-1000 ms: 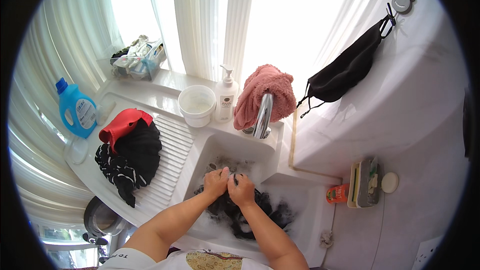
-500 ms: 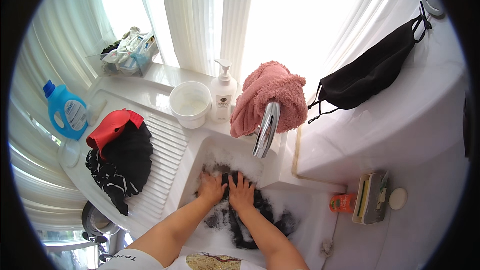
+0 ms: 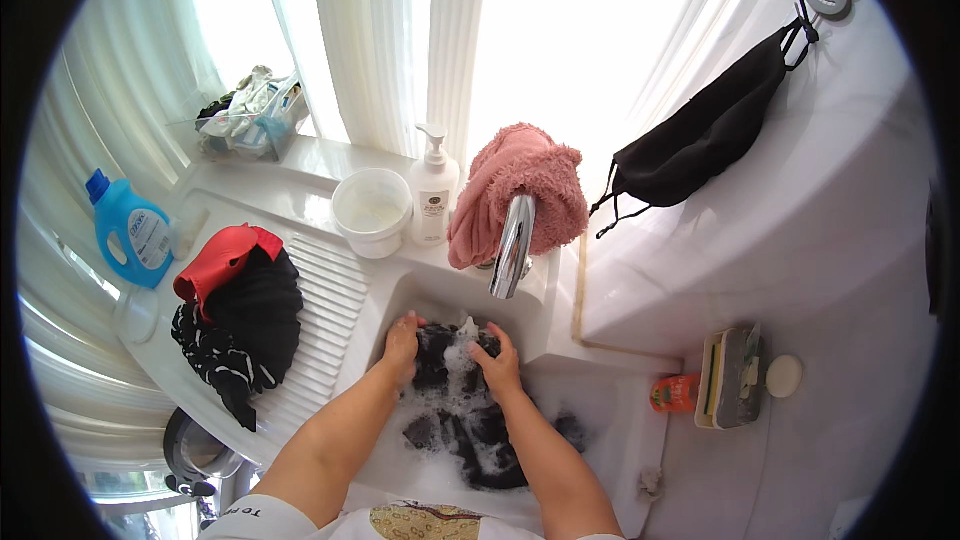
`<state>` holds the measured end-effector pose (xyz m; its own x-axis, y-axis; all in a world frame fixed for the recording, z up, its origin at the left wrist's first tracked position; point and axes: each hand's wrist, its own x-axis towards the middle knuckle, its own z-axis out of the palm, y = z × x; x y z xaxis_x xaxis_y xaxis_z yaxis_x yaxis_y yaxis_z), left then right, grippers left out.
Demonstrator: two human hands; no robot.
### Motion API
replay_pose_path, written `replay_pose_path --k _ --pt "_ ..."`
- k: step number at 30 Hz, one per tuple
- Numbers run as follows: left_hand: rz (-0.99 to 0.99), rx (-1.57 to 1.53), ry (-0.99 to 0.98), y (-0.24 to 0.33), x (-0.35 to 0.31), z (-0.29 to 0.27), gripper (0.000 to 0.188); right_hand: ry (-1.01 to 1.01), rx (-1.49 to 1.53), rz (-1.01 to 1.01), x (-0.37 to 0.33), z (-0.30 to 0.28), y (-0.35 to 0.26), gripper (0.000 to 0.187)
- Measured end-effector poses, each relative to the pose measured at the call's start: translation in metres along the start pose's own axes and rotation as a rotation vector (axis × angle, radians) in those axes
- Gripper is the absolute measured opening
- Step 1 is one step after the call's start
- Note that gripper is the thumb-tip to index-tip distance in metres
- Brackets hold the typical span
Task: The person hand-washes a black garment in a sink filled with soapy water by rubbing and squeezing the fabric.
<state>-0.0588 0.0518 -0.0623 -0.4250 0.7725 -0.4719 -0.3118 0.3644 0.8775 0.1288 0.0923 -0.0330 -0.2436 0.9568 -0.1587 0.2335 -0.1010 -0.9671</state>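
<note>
A wet black garment (image 3: 432, 368), streaked with white suds, lies in the white sink (image 3: 372, 380) among foamy water. My left hand (image 3: 401, 348) is closed on its far left edge. On the far right side my right hand (image 3: 497, 365) grips it, thumb on top and the other fingers partly hidden by the cloth. A band of foam runs down the cloth between the hands. Its near part spreads loosely in the suds. Above the sink's far side hangs the chrome faucet (image 3: 514, 248), with a pink fluffy towel (image 3: 520, 180) draped over its base.
Left of the sink, a red-brimmed cap (image 3: 225, 265) and black clothing (image 3: 255, 325) lie on the ridged washboard (image 3: 325, 305). Behind stand a white bucket (image 3: 372, 212), a pump bottle (image 3: 434, 190) and a blue detergent bottle (image 3: 133, 235). A black mask (image 3: 700, 135) hangs at right, above a soap holder (image 3: 728, 380).
My hands have gone from pressing down with fingers spread to gripping the garment's two sides. They have moved slightly apart, and its far part is now drawn up and more exposed.
</note>
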Motion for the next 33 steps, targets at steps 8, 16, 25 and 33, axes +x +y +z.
replay_pose_path --k 8,16,25,33 --pt "-0.437 -0.644 -0.384 0.065 -0.099 0.016 0.048 0.070 -0.378 -0.640 -0.092 0.057 -0.072 0.030" --pt "-0.146 -0.253 -0.125 0.063 -0.100 0.016 0.027 0.166 -0.354 -0.612 -0.071 0.055 -0.084 0.021" --pt "0.806 1.006 0.031 0.110 -0.096 -0.007 0.030 0.045 -0.482 -0.663 -0.022 -0.019 -0.073 0.027" --pt "0.413 1.735 -0.209 0.006 -0.086 0.004 0.063 -0.339 -1.276 -0.374 -0.057 -0.007 -0.012 0.073"
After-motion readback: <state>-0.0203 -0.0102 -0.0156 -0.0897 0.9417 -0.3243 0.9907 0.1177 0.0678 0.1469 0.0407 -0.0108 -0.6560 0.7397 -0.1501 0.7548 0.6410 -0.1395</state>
